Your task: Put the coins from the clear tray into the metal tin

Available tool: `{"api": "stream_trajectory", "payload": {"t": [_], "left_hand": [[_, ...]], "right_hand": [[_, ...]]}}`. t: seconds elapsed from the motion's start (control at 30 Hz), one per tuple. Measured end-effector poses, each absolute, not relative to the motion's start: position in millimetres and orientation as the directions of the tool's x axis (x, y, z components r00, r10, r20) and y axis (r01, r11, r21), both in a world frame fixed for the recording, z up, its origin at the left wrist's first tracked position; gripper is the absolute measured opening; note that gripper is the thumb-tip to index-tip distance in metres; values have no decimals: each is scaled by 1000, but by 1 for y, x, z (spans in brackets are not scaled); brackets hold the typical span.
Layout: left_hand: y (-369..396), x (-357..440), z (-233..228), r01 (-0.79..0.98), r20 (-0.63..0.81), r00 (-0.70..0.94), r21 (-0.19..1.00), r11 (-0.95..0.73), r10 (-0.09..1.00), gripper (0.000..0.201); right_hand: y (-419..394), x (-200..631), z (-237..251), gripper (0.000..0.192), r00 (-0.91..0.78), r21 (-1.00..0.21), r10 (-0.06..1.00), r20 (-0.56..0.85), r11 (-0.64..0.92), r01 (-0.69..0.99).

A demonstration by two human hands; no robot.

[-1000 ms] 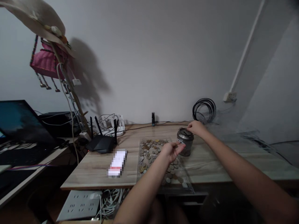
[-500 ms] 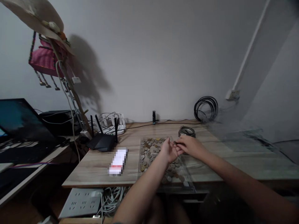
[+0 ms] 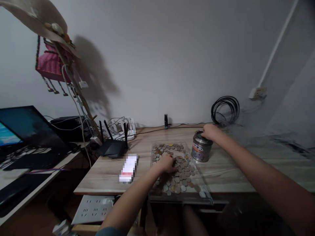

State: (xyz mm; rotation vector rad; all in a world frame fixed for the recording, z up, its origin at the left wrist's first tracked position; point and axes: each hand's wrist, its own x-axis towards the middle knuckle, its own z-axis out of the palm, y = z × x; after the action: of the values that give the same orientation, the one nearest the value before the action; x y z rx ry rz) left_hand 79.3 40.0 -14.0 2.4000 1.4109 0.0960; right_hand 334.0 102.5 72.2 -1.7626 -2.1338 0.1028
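Many loose coins [image 3: 183, 173] lie spread over a clear plastic tray [image 3: 208, 195] at the desk's front edge. My left hand [image 3: 167, 164] is down among them, fingers apart and bent, the tips touching the coins. To the right of the tray stands a round metal tin [image 3: 200, 153] with a printed label and a recessed lid. Over its top is my right hand [image 3: 212, 132], fingers pinched together and pointing down at the lid. Whatever those fingertips hold is hidden.
Left of the tray lies a phone [image 3: 129, 167] with a blurred screen. Behind it are a black router [image 3: 113, 148] and white cables. A small dark bottle [image 3: 166, 121] stands by the wall, with a coiled black cable [image 3: 225, 109] farther right. A laptop [image 3: 34, 131] sits far left.
My hands were together above the tray, the right fingers at the left palm. Now the right hand has moved to the tin's top, and the left has turned down onto the coins.
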Motion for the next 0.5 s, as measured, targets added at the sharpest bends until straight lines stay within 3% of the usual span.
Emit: {"api": "stream_trajectory", "payload": {"t": [0.1, 0.23, 0.37, 0.5], "left_hand": [[41, 89, -17, 833, -50, 515, 265, -486, 856, 57], [46, 98, -10, 851, -180, 518, 207, -482, 837, 52], [39, 95, -5, 835, -273, 549, 206, -510, 790, 36], [22, 85, -3, 835, -281, 549, 235, -498, 787, 25]], "right_hand": [[95, 324, 64, 32, -199, -284, 964, 175, 243, 928], [67, 292, 32, 31, -339, -272, 940, 48, 339, 901], [39, 257, -8, 60, -616, -275, 776, -138, 568, 776], [26, 244, -22, 62, -628, -304, 751, -206, 561, 770]]}}
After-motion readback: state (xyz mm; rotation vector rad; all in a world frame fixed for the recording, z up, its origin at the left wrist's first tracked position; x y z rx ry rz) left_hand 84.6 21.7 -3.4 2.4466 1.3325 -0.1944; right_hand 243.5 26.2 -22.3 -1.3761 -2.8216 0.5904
